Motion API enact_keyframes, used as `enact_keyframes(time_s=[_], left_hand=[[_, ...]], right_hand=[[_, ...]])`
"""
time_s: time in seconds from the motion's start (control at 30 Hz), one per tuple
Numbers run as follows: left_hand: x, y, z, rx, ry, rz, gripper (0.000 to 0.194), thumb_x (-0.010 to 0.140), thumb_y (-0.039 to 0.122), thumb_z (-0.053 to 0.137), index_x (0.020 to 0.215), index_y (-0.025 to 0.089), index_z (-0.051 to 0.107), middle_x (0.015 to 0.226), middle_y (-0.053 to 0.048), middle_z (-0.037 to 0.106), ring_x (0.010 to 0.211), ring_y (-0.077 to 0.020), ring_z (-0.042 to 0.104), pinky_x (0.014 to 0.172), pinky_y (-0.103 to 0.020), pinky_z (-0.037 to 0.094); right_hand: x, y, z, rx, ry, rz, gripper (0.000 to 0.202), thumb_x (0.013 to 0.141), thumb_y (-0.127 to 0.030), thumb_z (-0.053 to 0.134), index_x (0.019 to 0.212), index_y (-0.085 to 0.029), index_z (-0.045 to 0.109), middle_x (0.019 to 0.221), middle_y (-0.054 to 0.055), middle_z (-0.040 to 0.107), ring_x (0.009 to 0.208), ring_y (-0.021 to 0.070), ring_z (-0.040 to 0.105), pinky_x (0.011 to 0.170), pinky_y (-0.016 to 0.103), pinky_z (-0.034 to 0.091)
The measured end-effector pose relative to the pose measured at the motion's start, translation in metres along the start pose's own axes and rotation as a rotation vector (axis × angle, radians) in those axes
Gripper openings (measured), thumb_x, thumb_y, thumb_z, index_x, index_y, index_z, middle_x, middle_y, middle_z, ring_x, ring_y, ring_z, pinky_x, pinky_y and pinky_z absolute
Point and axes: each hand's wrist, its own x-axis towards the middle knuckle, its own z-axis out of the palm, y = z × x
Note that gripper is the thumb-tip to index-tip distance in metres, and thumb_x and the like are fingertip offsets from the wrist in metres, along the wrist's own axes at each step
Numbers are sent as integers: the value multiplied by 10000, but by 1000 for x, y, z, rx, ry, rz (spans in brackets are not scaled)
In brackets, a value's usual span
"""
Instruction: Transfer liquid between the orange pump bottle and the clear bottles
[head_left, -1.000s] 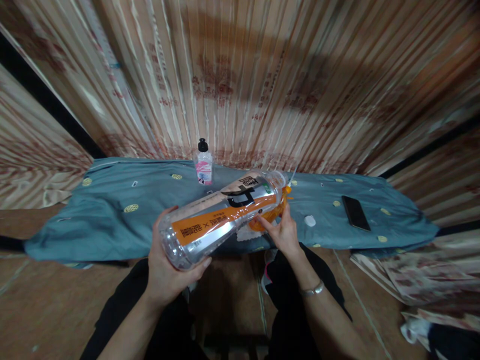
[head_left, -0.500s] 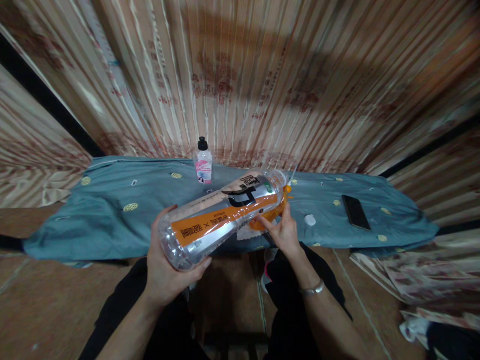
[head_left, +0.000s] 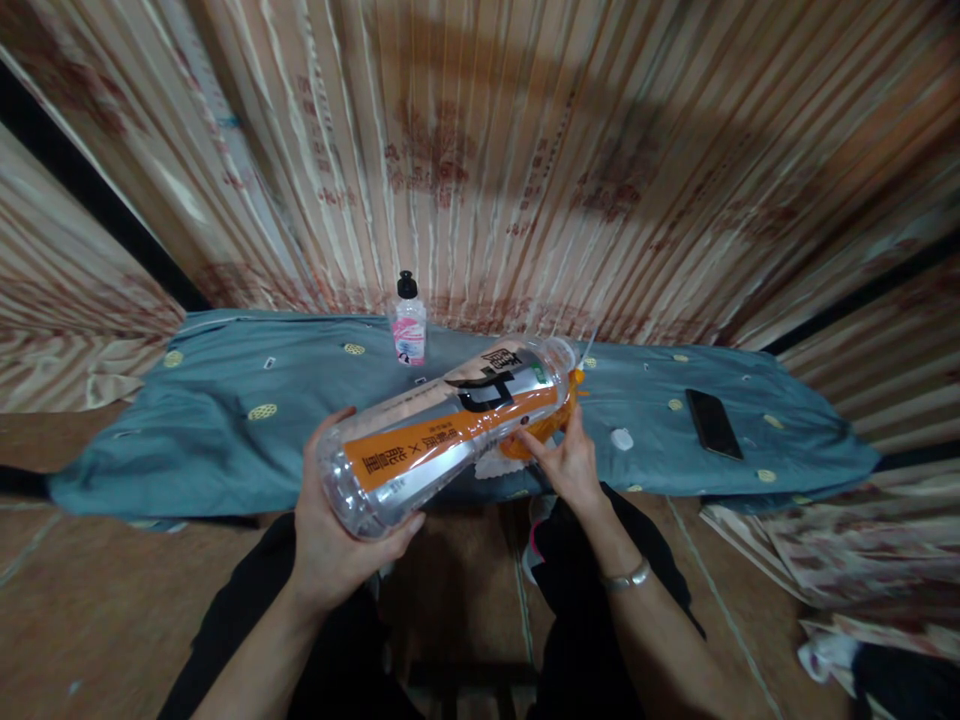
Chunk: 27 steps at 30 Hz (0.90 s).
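Note:
A large clear plastic bottle (head_left: 450, 430) with an orange and silver label lies tilted across my view, its base at lower left and its neck at upper right. Wrapped round the base is my left hand (head_left: 337, 545), thumb along the underside. My right hand (head_left: 566, 465) is closed on an orange see-through object (head_left: 559, 425) beside the bottle's neck; the bottle hides much of it, so I cannot tell its kind. A thin pale strip (head_left: 589, 345) sticks up near the neck. Under the bottle shows a white scalloped piece (head_left: 501, 466).
On the blue-green cloth (head_left: 225, 440) of the bench stand a small pink-labelled bottle (head_left: 409, 335) with a black cap, a white bottle cap (head_left: 622, 438) and a black phone (head_left: 712, 424). Pleated curtains (head_left: 487, 180) hang close behind. Dark bars (head_left: 97, 190) flank the bench.
The view has shifted very slightly. Both hands and the large bottle keep nearly the same pose.

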Motion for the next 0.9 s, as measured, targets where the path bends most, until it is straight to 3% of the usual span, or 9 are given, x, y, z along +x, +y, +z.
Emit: enact_keyframes(time_s=[0.37, 0.9], left_hand=[[1, 2, 2, -16, 7, 8, 911, 600, 454, 939, 1414, 237, 590, 1238, -138, 756, 1073, -371, 783, 909, -522, 694], [0, 1, 1, -7, -16, 10, 913, 611, 428, 936, 1423, 226, 569, 1264, -144, 747, 1106, -350, 771, 953, -503, 666]], right_hand=[[-1, 1, 0, -13, 20, -25, 889, 827, -748, 726, 1460, -158, 526, 1206, 187, 795, 1056, 387, 796, 901, 531, 642], [-1, 1, 1, 0, 24, -1, 877, 799, -742, 743, 1418, -153, 549, 1220, 201, 790, 1086, 405, 788, 918, 540, 638]])
